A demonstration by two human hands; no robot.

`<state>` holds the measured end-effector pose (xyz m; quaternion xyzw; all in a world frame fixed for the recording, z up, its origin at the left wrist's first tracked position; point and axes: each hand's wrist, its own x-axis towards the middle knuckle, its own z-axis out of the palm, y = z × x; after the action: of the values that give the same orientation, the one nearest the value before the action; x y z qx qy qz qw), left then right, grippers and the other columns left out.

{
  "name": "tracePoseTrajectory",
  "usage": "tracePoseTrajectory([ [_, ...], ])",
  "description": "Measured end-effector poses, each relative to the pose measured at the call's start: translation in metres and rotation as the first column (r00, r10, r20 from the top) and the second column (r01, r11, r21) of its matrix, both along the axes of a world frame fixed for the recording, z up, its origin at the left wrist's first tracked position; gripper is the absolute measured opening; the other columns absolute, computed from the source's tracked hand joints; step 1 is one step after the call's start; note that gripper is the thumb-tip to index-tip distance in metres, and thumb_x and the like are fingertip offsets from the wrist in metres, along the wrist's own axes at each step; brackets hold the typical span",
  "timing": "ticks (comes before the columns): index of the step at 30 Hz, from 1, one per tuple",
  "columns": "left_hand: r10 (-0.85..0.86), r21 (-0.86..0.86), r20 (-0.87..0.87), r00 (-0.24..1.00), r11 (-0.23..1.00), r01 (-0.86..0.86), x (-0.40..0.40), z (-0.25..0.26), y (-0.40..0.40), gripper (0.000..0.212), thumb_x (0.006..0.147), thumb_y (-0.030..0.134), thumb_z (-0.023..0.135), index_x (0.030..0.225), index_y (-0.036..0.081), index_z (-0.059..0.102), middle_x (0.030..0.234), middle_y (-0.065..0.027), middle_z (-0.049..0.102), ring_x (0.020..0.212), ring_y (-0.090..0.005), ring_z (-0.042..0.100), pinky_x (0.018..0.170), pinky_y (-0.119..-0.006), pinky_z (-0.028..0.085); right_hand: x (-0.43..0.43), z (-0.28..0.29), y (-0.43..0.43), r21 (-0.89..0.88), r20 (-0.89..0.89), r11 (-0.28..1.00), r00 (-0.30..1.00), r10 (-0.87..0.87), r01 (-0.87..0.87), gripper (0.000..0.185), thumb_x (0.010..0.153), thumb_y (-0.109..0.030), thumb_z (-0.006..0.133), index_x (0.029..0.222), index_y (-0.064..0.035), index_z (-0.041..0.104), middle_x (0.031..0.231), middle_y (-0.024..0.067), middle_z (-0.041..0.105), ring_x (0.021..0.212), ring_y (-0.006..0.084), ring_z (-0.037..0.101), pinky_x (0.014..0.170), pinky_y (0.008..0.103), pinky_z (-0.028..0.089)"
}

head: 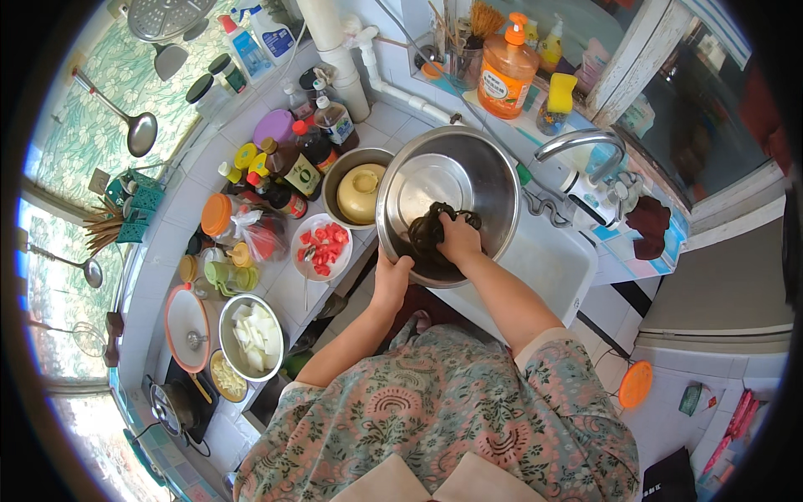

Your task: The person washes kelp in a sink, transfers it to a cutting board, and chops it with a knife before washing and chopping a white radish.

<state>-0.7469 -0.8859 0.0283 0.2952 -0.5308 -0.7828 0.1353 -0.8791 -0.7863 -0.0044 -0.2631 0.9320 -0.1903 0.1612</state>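
Observation:
A large stainless steel bowl (495, 188) is tilted over the edge of the white sink. My left hand (392, 276) grips its near left rim, thumb on the edge. Inside the bowl, my right hand (459, 238) has its fingers closed into a dark, wet, leafy clump (428, 231), perhaps seaweed or fungus; the fingertips are hidden in it. Left of the bowl, a metal pot (332, 182) holds a yellowish round item. Chopped red pieces, apparently tomato, lie on a white plate (301, 267) with a spoon. Farther left, a metal bowl (276, 357) contains pale sliced vegetable.
The white sink (564, 263) lies under and right of the bowl, with a curved faucet (583, 141) behind. Sauce bottles (295, 166) crowd the counter at left. An orange pump bottle (507, 75) stands on the sill. A lidded pan (188, 329) and black pot (172, 405) are at lower left.

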Motion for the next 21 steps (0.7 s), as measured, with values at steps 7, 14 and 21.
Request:
tracePoseTrajectory([
  [7,-0.206,0.206,0.164,0.965,0.963,0.171,-0.001,-0.009,-0.006,0.039,0.075,0.003,0.046,0.114,0.005,0.041,0.091,-0.0067,0.053,0.073,-0.0165,0.059,0.055,-0.027,0.053,-0.005,-0.001,0.044,-0.011,0.133,0.983,0.975,-0.18,0.183,0.049,0.062,-0.018,0.068,0.11,-0.0132,0.057,0.099,0.0168,0.062,0.095,0.0323,0.059,0.082,0.0402,0.048],
  [14,-0.111,-0.203,-0.111,0.988,0.975,0.087,-0.035,-0.043,-0.025,0.05,0.074,-0.001,0.044,0.123,0.006,0.037,0.102,-0.009,0.055,0.084,-0.0174,0.059,0.063,-0.029,0.052,-0.021,0.035,0.09,-0.344,0.254,0.835,0.898,-0.359,0.43,0.051,0.063,-0.015,0.065,0.112,-0.003,0.056,0.097,0.0172,0.063,0.089,0.0286,0.061,0.081,0.0346,0.047],
  [21,-0.127,-0.345,-0.151,0.98,0.936,0.068,-0.047,0.0,-0.029,0.068,0.073,-0.006,0.04,0.137,0.001,0.022,0.121,-0.0121,0.046,0.099,-0.0168,0.05,0.084,-0.024,0.04,-0.024,0.064,0.144,-0.608,0.584,0.448,0.751,-0.308,0.656,0.052,0.066,-0.004,0.061,0.116,0.0053,0.049,0.094,0.0135,0.062,0.081,0.0191,0.06,0.072,0.0283,0.048],
])
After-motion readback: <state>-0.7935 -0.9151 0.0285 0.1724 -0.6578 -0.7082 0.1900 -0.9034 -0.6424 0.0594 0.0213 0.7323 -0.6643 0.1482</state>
